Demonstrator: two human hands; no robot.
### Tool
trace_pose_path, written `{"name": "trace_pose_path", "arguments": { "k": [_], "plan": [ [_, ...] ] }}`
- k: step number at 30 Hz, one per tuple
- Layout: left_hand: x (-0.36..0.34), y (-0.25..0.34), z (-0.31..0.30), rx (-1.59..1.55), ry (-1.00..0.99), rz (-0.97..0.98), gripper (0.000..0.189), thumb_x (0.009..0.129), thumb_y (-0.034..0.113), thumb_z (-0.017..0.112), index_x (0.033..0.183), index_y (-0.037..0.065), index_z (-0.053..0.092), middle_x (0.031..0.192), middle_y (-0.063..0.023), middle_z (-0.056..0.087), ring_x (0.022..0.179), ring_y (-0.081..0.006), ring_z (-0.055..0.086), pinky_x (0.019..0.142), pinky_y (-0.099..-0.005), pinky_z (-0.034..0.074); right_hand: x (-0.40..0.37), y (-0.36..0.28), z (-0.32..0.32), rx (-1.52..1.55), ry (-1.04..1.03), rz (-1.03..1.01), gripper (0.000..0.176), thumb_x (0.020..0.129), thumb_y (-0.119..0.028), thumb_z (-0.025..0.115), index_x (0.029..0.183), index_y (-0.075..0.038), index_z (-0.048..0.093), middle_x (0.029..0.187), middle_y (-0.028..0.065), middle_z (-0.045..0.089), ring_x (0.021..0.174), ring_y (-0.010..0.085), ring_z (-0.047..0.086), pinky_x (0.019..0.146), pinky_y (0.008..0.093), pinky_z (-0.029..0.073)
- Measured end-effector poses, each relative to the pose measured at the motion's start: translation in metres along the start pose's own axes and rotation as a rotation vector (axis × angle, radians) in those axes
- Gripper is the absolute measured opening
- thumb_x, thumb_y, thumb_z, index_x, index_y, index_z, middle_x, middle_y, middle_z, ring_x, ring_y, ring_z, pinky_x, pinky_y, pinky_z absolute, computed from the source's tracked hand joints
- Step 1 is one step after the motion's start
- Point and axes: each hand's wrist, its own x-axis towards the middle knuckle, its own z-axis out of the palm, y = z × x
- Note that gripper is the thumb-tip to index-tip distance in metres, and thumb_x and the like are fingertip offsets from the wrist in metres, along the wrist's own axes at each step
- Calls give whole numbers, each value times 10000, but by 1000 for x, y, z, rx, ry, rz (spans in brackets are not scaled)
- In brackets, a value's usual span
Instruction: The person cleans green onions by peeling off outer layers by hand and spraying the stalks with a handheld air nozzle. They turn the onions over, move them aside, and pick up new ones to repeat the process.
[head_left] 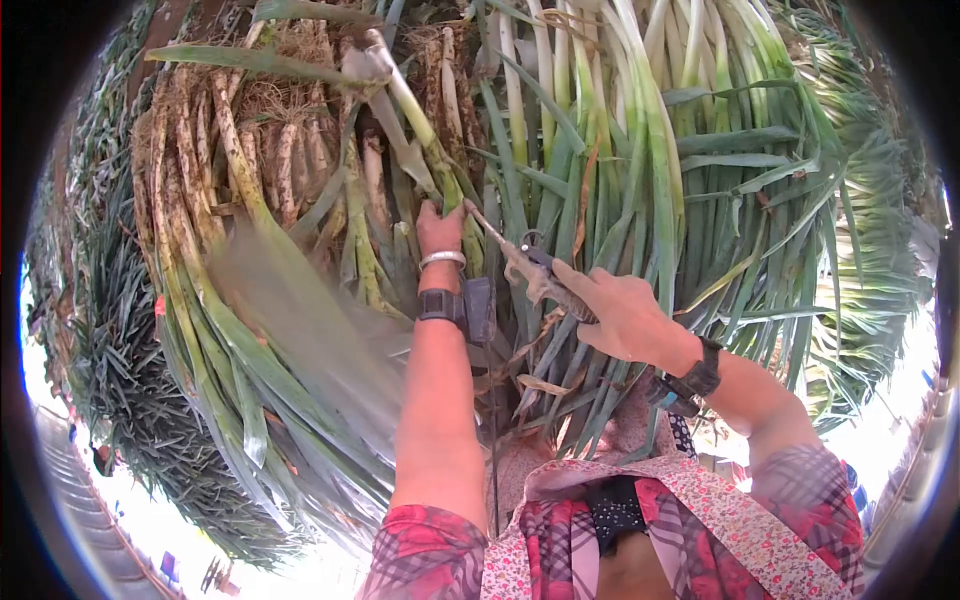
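My left hand (440,230) is closed around a leek (412,108), whose stalk points up and to the left out of my fist. My right hand (625,318) grips a knife (540,278) with a cloth-like wrapping around its handle. The thin blade slants up and left, with its tip close beside the leek just right of my left fingers. Below and left of my left hand, a broad leaf (310,310) is smeared by motion.
Soil-stained leeks (190,170) with roots lie piled at the left. Cleaner leeks (640,130) with pale stalks and long green leaves lie at the right. Stacked leaves (130,360) form a wall at far left, and more leek bundles (870,200) stand at far right.
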Motion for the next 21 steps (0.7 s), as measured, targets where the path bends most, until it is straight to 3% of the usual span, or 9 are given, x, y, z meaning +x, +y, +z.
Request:
{"name": "trace_pose_path", "arguments": {
  "k": [4, 6, 7, 16, 21],
  "plan": [
    [6, 5, -1, 58, -94, -36, 429, 737, 263, 737, 974, -71, 609, 880, -118, 654, 779, -183, 574, 715, -322, 458, 13, 6, -2, 29, 74, -20, 767, 667, -212, 685, 1363, -98, 385, 798, 161, 541, 707, 352, 576, 619, 430, 442],
    [16, -24, 8, 96, -32, -47, 537, 700, 321, 757, 1007, -91, 601, 908, -232, 656, 842, -313, 638, 754, -363, 480, 18, 4, -3, -13, 42, -17, 765, 663, -212, 691, 1358, -97, 393, 812, 166, 550, 719, 355, 581, 627, 435, 441],
    [17, -29, 6, 86, -75, -74, 572, 689, 345, 751, 1035, -86, 603, 935, -251, 649, 880, -330, 636, 785, -369, 476, 20, 3, -2, -9, 39, -17, 765, 663, -212, 691, 1358, -97, 393, 812, 166, 550, 719, 355, 581, 627, 435, 441],
    [7, -27, 5, 117, -48, -129, 442, 656, 232, 738, 958, -65, 609, 909, -242, 651, 863, -347, 633, 775, -383, 474, 21, -4, -6, 3, -67, 0, 724, 677, -193, 650, 1350, -96, 402, 834, 173, 570, 730, 361, 589, 644, 444, 454],
    [-1, -16, 5, 165, 16, -85, 442, 636, 239, 751, 945, -44, 610, 907, -231, 650, 868, -357, 627, 787, -392, 471, 58, -2, -9, -30, 74, 37, 727, 659, -154, 618, 1354, -114, 407, 865, 165, 577, 796, 344, 596, 702, 437, 472]
  ]
}}
